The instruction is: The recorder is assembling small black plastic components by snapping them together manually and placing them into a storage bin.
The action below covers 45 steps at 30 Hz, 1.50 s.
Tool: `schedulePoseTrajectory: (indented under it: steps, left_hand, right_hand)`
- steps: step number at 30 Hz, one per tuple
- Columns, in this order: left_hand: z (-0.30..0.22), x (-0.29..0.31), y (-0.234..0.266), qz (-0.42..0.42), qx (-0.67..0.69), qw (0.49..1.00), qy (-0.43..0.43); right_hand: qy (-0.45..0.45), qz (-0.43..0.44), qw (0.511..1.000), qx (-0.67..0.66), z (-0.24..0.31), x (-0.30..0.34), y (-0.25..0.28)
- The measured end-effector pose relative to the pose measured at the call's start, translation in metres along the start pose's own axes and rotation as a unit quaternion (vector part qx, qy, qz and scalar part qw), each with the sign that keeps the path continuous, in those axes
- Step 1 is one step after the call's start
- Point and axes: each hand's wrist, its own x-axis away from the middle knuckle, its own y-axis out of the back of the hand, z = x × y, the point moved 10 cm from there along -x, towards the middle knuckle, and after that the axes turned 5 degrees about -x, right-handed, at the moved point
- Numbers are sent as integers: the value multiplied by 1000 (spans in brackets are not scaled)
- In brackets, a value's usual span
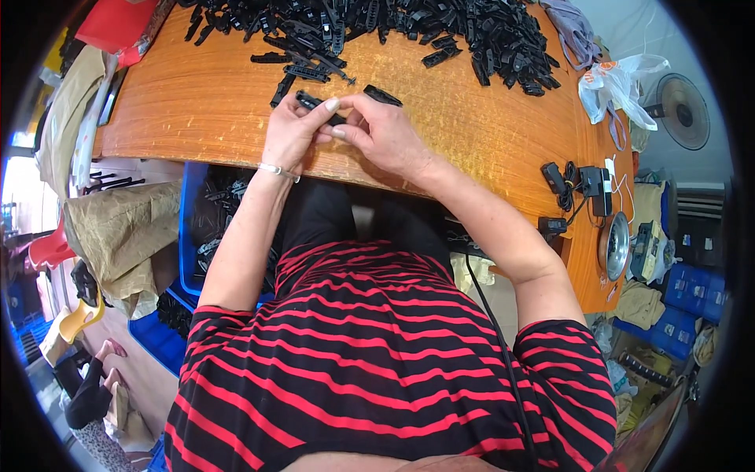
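Note:
Near the table's front edge, my two hands meet over a small, narrow black plastic part (307, 100). My left hand (292, 132) pinches its left end between thumb and fingers. Its other end shows dark between the fingertips of my right hand (387, 135), which are closed on it too. My fingers cover the middle, so I cannot tell whether it is one piece or two. Just beyond my right knuckles lies a separate black plastic part (383, 95). Past my left hand, several slotted black parts (307, 73) lie loose on the wood.
A large heap of black plastic parts (503, 39) spreads along the far side of the wooden table (197, 130). Black adapters with cables (594, 189) and a metal bowl (615, 245) sit at the right. Below left stands a blue crate (189, 228) of dark parts.

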Motion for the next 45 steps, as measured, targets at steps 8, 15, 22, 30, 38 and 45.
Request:
schedulePoseTrajectory:
  steps: [8,15,22,30,38,45]
  left_hand:
    - [-21,-6,-3,34,-43,998,-17]
    - [-5,-14,-1,54,-188,980,-19]
    - [10,-19,1,36,-252,967,-25]
    - [7,-23,1,34,-358,932,-53]
    - [12,-19,2,34,-357,933,-28]
    - [7,-15,1,28,-283,958,-25]
  right_hand:
    - [-196,22,950,-241,-44,7,2]
    - [-289,10,915,-280,-71,20,-16]
    - [-291,11,926,-240,-82,20,-21]
    - [-223,33,970,-90,-79,5,-10]
    - [-250,69,958,-126,-70,6,-14]
    - [-250,74,944,-202,-72,10,-22]
